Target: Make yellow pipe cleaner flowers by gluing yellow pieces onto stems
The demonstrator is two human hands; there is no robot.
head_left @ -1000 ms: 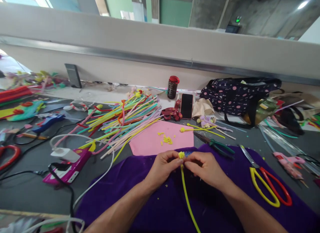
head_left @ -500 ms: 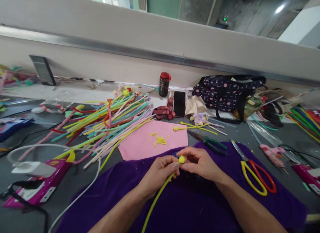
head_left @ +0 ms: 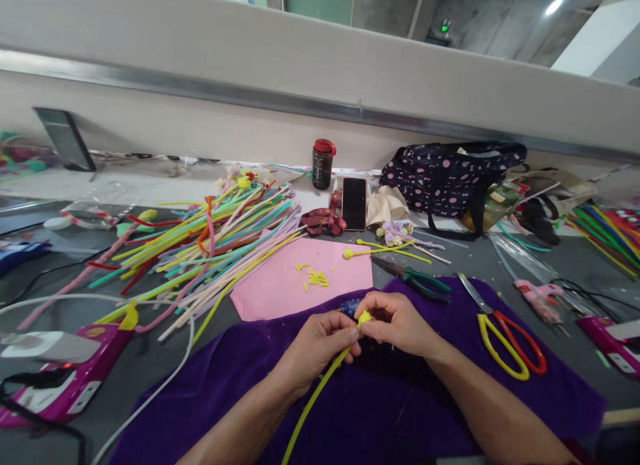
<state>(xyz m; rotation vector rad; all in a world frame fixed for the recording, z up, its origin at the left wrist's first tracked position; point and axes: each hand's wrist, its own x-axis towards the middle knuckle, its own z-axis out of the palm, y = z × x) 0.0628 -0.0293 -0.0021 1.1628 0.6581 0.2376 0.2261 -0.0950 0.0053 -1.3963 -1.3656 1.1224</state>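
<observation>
My left hand (head_left: 314, 348) and my right hand (head_left: 399, 324) meet over a purple cloth (head_left: 380, 398) and both pinch the curled top end of a yellow-green pipe cleaner (head_left: 313, 402). Its long stem slants down to the left, toward the bottom edge of the view. A small blue piece (head_left: 350, 306) lies just beyond my fingers. Behind it a pink sheet (head_left: 280, 285) carries several yellow snippets (head_left: 315, 277).
A heap of coloured pipe cleaners (head_left: 210, 242) lies at left. Green-handled pliers (head_left: 415, 282), yellow-and-red scissors (head_left: 505, 335) and a pink glue gun (head_left: 540, 298) lie at right. Behind are a phone (head_left: 354, 203), a red-capped bottle (head_left: 323, 164) and a dotted bag (head_left: 450, 178). A magenta device (head_left: 70, 372) with cables sits left.
The view has shifted to the right. The pipe cleaner's stem has swung from pointing straight down to slanting down-left, while both hands kept hold of its curled top.
</observation>
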